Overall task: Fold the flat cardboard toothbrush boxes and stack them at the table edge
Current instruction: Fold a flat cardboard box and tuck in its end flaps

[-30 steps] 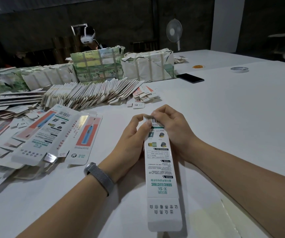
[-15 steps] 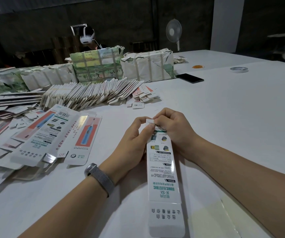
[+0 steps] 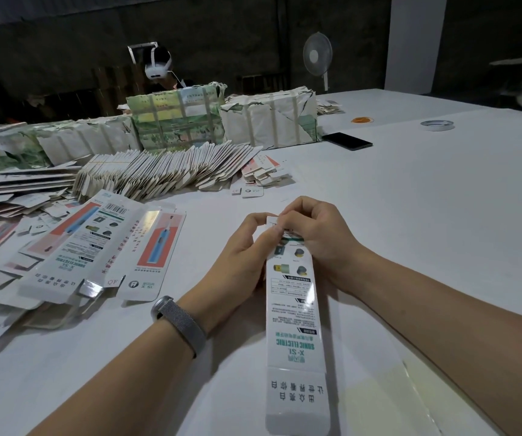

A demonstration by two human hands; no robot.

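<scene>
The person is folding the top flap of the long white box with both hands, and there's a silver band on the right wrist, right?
Not quite. The silver band is on the left wrist, as the head view shows. The rest holds: the left hand and right hand both pinch the top flap of the long white box.

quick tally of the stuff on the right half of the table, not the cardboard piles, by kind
phone: 1
tape roll: 1
orange rubber band bunch: 1
box being folded, gripped at its far end by the left hand and right hand: 1
total: 4
</scene>
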